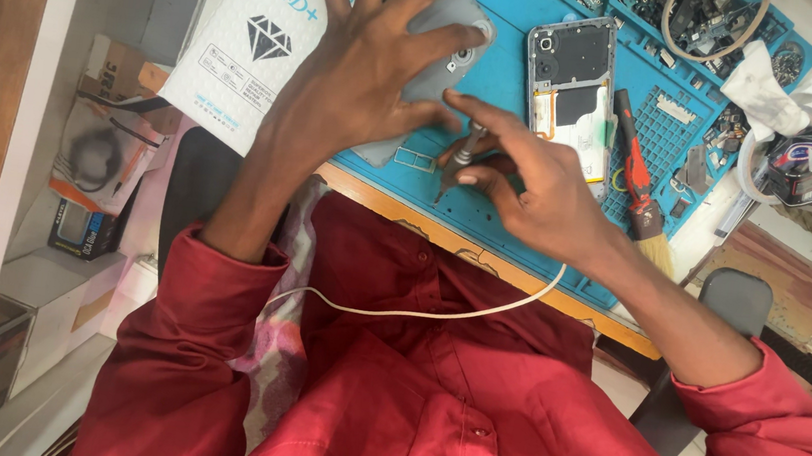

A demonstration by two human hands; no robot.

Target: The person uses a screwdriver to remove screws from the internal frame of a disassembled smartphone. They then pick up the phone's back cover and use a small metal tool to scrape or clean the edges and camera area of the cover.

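Head camera looks steeply down, close over the blue mat [502, 77].

Left hand [361, 83] on phone cover [444, 56], on mat [501, 87]. Right hand [531, 186] just right, holding screwdriver [458, 158]. Open phone [574, 85] further right; brush [638, 177] beside it; box [256, 31] left.

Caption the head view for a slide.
Left hand steadies a grey phone back cover on a blue repair mat while the right hand holds a small screwdriver.
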